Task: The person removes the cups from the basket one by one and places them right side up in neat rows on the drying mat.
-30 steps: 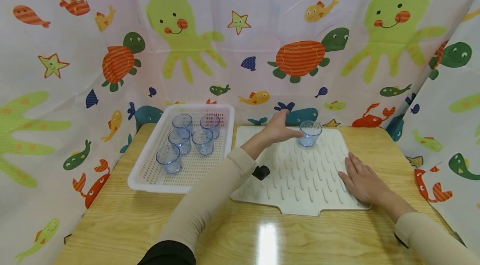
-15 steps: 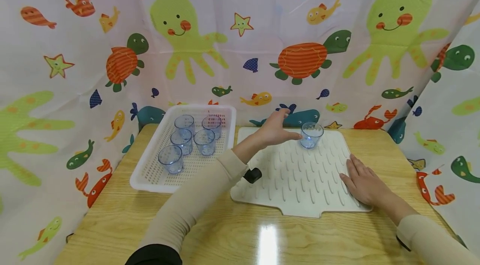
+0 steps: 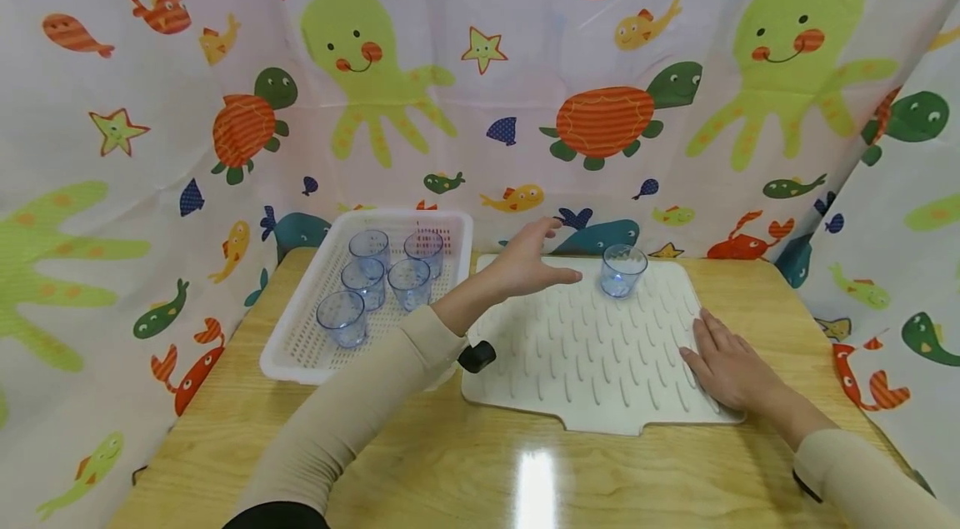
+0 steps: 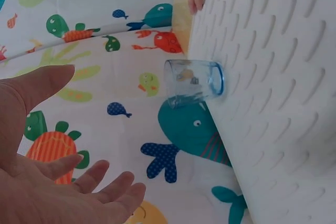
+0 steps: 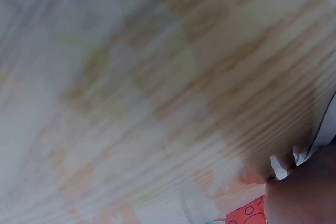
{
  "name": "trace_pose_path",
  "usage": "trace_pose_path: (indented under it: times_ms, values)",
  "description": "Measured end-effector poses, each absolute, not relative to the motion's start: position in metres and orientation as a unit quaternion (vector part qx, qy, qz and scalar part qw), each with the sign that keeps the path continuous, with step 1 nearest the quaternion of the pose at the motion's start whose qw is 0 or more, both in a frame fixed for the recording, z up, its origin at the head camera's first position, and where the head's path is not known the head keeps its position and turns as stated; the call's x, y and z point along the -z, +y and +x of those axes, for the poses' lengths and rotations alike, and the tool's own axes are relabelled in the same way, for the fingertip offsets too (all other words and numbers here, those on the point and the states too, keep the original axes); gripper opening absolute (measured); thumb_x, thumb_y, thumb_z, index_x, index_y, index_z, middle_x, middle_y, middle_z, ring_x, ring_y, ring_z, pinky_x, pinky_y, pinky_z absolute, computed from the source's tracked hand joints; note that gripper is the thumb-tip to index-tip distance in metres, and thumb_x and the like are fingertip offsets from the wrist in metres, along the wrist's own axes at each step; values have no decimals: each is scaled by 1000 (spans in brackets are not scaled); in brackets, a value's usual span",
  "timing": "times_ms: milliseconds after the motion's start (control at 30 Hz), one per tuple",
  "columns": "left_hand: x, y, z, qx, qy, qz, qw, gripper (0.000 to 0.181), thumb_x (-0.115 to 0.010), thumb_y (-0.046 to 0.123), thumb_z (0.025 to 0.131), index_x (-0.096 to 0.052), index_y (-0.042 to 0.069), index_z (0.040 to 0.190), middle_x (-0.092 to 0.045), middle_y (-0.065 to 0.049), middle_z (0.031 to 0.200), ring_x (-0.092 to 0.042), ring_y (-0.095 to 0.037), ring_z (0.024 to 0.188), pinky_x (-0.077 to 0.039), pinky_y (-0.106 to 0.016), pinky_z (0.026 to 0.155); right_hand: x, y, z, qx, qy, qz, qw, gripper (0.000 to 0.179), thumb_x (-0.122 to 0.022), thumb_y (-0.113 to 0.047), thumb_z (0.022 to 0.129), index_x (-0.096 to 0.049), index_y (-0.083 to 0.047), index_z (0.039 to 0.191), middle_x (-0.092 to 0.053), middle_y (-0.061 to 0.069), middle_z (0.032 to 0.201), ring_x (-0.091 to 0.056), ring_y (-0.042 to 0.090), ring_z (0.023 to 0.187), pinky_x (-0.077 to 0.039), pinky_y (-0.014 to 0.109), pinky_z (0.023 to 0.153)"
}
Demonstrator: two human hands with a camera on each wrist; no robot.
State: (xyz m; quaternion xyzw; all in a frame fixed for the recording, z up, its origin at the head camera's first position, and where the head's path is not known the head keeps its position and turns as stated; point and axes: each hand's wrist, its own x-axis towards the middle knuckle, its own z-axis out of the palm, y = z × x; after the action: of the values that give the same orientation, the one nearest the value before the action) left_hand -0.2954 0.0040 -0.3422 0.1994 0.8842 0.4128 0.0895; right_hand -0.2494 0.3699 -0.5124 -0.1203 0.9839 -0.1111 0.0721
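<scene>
A clear bluish glass (image 3: 623, 272) stands upright near the back edge of a white ridged draining board (image 3: 592, 346). To its left, apart from it, my left hand (image 3: 528, 262) hovers over the board with thumb and fingers spread and nothing between them. The left wrist view shows the same gap between the hand (image 4: 63, 150) and the glass (image 4: 194, 82). My right hand (image 3: 727, 362) rests on the board's right edge, its fingers fairly straight. Only part of that hand (image 5: 302, 187) enters the right wrist view.
A white perforated basket (image 3: 288, 358) at the left holds several similar glasses (image 3: 342, 319). Both stand on a wooden table (image 3: 450, 471). A curtain printed with sea animals (image 3: 480, 129) hangs right behind the board and basket.
My left hand has drawn away to the left from the glass, which stays upright on the board. The right hand keeps its place on the board's edge.
</scene>
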Motion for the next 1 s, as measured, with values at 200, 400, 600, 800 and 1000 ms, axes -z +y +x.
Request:
trace_pose_path:
  times_ms: [200,400,600,800,1000]
  values:
    - [339,-14,-288,-408,885,208,82,82,-80,31,90,-36,13,157,-43,-9,156,-44,-25,141,-44,-47,111,512,368,-248,114,984,-121,72,85,-35,-52,108,-13,16,155,-5,39,162,-10,57,148,-10,73,116]
    - [337,-34,-286,-400,888,215,68,82,-79,30,90,-35,12,157,-42,-9,157,-44,-28,140,-43,-48,112,515,367,-250,115,984,-121,68,86,-34,-53,108,-12,16,156,-3,38,163,-9,56,149,-10,74,116]
    - [331,-59,-283,-398,895,193,50,82,-79,30,91,-35,12,157,-44,-12,155,-45,-32,139,-44,-50,110,515,368,-250,118,983,-120,68,87,-34,-53,108,-12,17,155,-3,39,162,-8,56,148,-10,74,115]
    - [329,-87,-283,-415,894,166,37,79,-79,29,91,-36,12,155,-42,-14,155,-41,-35,142,-42,-53,111,514,370,-249,119,983,-122,64,86,-34,-52,108,-13,17,155,-4,39,162,-8,56,148,-10,74,115]
    - [327,-114,-282,-411,900,141,15,82,-80,30,89,-37,11,155,-44,-14,154,-43,-34,141,-42,-55,111,515,371,-247,121,983,-123,63,86,-34,-52,109,-13,17,154,-4,40,162,-8,57,148,-10,75,114]
